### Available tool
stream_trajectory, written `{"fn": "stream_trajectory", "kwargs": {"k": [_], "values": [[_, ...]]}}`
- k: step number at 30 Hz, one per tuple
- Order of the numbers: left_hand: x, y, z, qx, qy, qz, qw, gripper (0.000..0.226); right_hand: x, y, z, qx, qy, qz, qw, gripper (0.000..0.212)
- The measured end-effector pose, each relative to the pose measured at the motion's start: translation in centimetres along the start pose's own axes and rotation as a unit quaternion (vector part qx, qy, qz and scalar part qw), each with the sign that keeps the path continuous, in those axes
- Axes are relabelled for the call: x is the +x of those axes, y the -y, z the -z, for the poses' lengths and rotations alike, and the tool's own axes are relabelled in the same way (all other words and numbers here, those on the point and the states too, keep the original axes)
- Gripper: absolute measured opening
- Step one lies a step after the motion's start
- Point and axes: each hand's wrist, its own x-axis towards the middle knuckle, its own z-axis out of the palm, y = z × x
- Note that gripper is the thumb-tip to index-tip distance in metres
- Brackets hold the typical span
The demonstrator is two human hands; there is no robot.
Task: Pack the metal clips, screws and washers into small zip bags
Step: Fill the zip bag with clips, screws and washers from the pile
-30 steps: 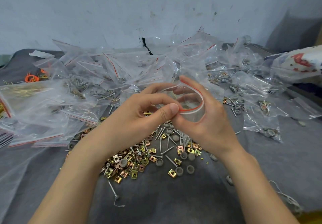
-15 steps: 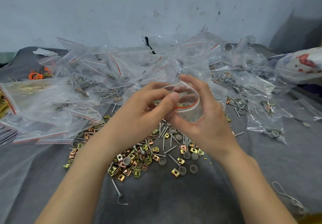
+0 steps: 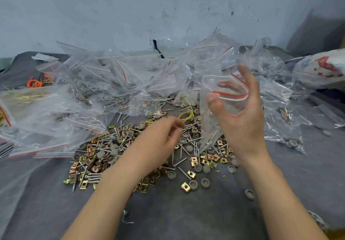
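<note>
My right hand (image 3: 242,116) holds a small clear zip bag (image 3: 214,113) upright, thumb and fingers spreading its red-striped mouth open; a screw or two lie at its bottom. My left hand (image 3: 164,135) hangs low over the heap, fingers loosely curled, blurred, and I cannot tell whether it pinches anything. Below lies a pile of brass-coloured metal clips (image 3: 89,161), silver screws (image 3: 184,172) and grey round washers (image 3: 197,168) on the dark grey cloth (image 3: 186,211).
A big mound of filled and empty zip bags (image 3: 130,75) spreads across the back of the table. Orange rubber bands (image 3: 34,84) lie far left, a yellow wire (image 3: 186,113) behind the pile, a printed package (image 3: 323,68) far right. A stained wall stands behind.
My left hand let go of the bag's mouth and dropped to the pile. My right hand lifted the open bag up and to the right.
</note>
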Motion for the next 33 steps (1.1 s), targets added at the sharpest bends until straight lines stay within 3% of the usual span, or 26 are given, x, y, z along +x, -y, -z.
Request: {"fn": "stream_trajectory", "kwargs": {"k": [3,8,14,17,20,25,33], "values": [[0.0,0.0,-1.7,0.093,0.052,0.018,0.994,0.033,0.5,0.3,0.9,-0.008,-0.032,0.012,0.999,0.086],[0.4,-0.6,-2.9,0.172,0.037,0.042,0.984,0.033,1.3,-0.2,3.3,-0.069,-0.050,0.052,0.995,0.088],[0.5,-0.4,-2.7,0.161,0.024,0.029,0.986,0.022,0.2,-1.5,2.5,-0.230,0.099,0.066,0.966,0.090],[0.1,-0.1,-1.8,0.128,-0.002,0.035,0.991,0.017,-0.4,-1.9,1.0,-0.266,0.156,0.098,0.946,0.089],[0.0,0.6,0.0,0.027,-0.065,0.053,0.996,0.015,-0.9,-1.9,-0.3,-0.284,0.195,0.119,0.931,0.088],[-0.5,0.1,2.9,-0.170,-0.190,0.038,0.966,0.022,-1.3,-1.9,-1.5,-0.299,0.226,0.122,0.919,0.090],[0.4,-2.2,2.4,-0.171,-0.198,-0.035,0.965,0.027,-1.7,-1.2,-2.7,-0.259,0.227,0.105,0.933,0.091]]}}
